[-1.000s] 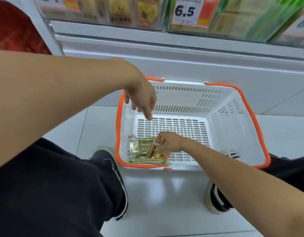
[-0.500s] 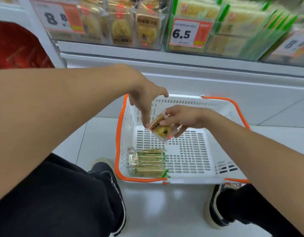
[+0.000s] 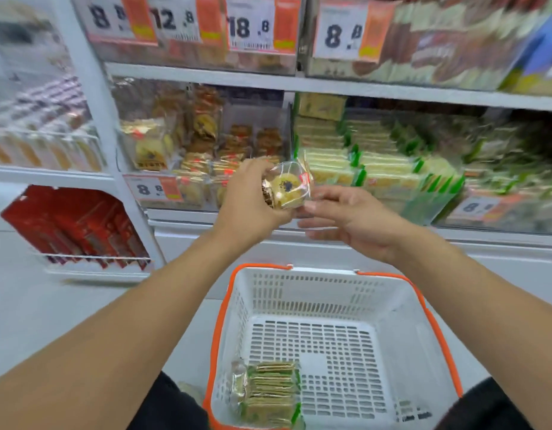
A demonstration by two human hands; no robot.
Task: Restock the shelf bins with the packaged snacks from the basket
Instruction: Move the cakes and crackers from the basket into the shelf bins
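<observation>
My left hand (image 3: 253,200) grips a clear-wrapped round yellow pastry pack (image 3: 285,189), raised in front of the clear shelf bin (image 3: 188,144) that holds similar pastries. My right hand (image 3: 352,223) hovers just right of the pack with fingers straight and loose, fingertips close to the wrapper's edge. Below, the white basket with an orange rim (image 3: 389,308) stands on the floor. A pack of green-edged crackers (image 3: 270,392) lies in its near left corner.
Right of the pastry bin, a bin of green-edged cracker packs (image 3: 386,169) fills the same shelf. Red boxes (image 3: 73,225) sit in a low wire rack at left. Price tags line the upper shelf. My dark-trousered knees flank the basket.
The pastry pack passed from my right hand to my left and rose from above the basket to shelf height. My view tilted up toward the bins. The cracker pack stayed in the basket.
</observation>
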